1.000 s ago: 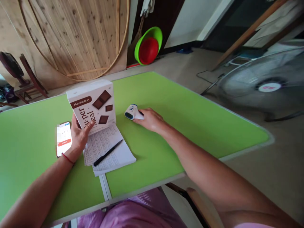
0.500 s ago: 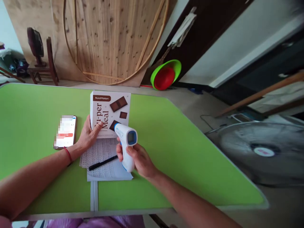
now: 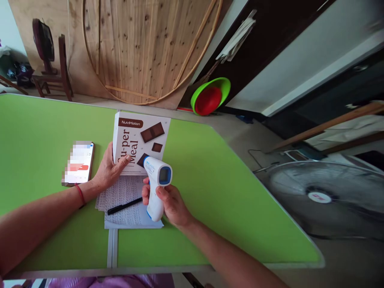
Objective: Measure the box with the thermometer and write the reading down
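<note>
- The right hand is clenched around the grip of a white and blue infrared thermometer gun, fingers wrapped round its handle.
- The thermometer gun is held upright just above the table, its nozzle pointing at the lower front of the box and its small grey display facing the camera.
- The left hand grasps the left edge of a white NutriMotion "Super Meal" box, thumb on the printed front and the other fingers hidden behind it.
- The box stands upright on the green table, near its far edge, with pictures of brown chocolate pieces on its front.
- A red string bracelet circles the left wrist.
- Printed paper sheets lie flat on the table just in front of the box, under both hands.
- A black pen lies across the sheets, close to the base of the thermometer handle; whether the two touch cannot be told.
- A smartphone lies face up on the table just left of the left hand, its screen blurred.
- A seam runs through the table top from below the sheets to the near edge.
- On the floor past the table, a red basin nested in a green basin leans against dark furniture.
- A round wooden panel leans against the wall behind the table.
- An electric fan stands on the floor well to the right.
</note>
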Action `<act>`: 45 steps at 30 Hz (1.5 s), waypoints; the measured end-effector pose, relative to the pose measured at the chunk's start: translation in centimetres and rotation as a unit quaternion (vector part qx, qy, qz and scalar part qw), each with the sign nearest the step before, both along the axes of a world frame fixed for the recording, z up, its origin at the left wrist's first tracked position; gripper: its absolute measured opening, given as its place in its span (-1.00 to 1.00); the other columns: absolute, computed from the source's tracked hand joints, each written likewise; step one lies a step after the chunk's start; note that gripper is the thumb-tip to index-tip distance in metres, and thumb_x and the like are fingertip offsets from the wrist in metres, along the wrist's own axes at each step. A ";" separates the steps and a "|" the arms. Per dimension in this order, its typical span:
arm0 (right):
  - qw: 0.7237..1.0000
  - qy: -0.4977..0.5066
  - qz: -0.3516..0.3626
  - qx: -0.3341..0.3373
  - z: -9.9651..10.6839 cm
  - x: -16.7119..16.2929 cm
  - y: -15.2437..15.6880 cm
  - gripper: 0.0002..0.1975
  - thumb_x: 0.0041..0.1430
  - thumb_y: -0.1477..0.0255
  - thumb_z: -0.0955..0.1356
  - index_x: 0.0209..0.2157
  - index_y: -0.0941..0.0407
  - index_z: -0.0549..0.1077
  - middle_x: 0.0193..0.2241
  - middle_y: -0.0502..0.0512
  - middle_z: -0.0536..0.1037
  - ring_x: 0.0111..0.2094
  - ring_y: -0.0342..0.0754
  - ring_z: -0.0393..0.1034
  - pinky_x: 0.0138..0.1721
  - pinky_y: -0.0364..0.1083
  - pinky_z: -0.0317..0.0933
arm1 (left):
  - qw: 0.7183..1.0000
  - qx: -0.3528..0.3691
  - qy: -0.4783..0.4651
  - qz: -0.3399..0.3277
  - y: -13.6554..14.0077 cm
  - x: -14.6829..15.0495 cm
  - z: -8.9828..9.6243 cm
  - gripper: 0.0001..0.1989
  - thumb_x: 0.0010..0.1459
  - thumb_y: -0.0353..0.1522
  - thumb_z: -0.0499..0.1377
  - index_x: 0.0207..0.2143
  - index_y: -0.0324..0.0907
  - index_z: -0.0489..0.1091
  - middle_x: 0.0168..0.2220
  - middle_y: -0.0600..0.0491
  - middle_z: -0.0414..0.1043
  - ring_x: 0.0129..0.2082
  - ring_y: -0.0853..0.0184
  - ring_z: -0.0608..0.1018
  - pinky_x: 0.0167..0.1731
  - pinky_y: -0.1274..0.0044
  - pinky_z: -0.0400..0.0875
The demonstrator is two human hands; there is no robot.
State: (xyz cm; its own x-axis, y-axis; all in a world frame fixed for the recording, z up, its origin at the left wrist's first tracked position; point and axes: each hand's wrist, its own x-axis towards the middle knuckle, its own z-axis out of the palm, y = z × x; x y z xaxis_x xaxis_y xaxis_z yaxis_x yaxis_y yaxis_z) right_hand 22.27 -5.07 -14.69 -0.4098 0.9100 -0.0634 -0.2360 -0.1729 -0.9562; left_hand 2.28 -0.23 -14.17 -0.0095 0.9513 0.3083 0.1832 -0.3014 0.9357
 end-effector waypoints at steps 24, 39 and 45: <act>1.000 -0.003 -0.002 0.002 1.2 -0.1 1.0 -0.54 -0.17 0.12 0.49 -0.31 0.13 0.40 -0.57 -0.05 0.47 -0.61 -0.18 0.35 -0.55 -0.14 0.23 | 0.999 0.022 0.029 0.027 0.4 -0.1 0.5 -0.54 0.14 -0.10 0.18 -0.01 -0.16 0.26 -0.09 -0.11 0.42 -0.11 0.13 0.48 -0.08 0.23 0.42; 0.955 -0.018 -0.270 0.121 4.3 3.1 3.4 -0.72 -0.13 0.24 0.46 -0.51 0.12 0.37 -0.64 -0.06 0.44 -0.63 -0.18 0.32 -0.59 -0.15 0.21 | 0.992 -0.012 0.114 0.059 0.9 -1.2 2.5 -0.50 0.14 0.01 0.11 -0.05 -0.18 0.33 -0.07 -0.12 0.45 -0.05 0.07 0.49 -0.01 0.19 0.40; 0.958 0.012 -0.264 0.115 4.7 3.8 2.9 -0.72 -0.12 0.25 0.46 -0.50 0.13 0.37 -0.64 -0.07 0.44 -0.65 -0.19 0.31 -0.61 -0.15 0.21 | 0.991 0.008 0.122 0.050 0.6 -0.9 2.6 -0.54 0.20 -0.06 0.09 0.02 -0.16 0.31 -0.03 -0.10 0.44 0.01 0.10 0.47 0.04 0.27 0.37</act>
